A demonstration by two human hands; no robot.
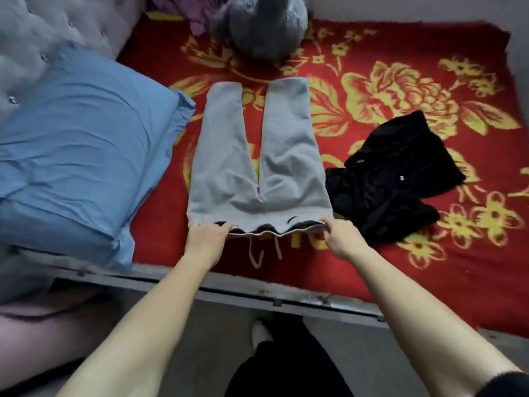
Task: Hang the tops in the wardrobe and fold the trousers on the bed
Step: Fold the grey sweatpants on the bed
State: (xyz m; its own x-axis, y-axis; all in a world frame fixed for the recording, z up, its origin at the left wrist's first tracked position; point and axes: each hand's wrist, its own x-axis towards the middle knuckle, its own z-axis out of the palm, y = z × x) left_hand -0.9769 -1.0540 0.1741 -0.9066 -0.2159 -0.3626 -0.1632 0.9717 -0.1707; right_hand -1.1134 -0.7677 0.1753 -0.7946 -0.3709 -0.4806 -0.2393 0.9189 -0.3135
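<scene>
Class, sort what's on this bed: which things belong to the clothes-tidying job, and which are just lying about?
Job: grey trousers, held at the waistband by left hand and right hand; black garment.
Lying about: blue pillow, grey plush toy, purple cloth.

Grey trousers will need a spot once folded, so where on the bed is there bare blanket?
The widest bare patch of red blanket lies past the black garment, right of the grey trousers. Another runs along the near edge below the black garment. It is crowded left, where the blue pillow nearly meets the trousers.
</scene>
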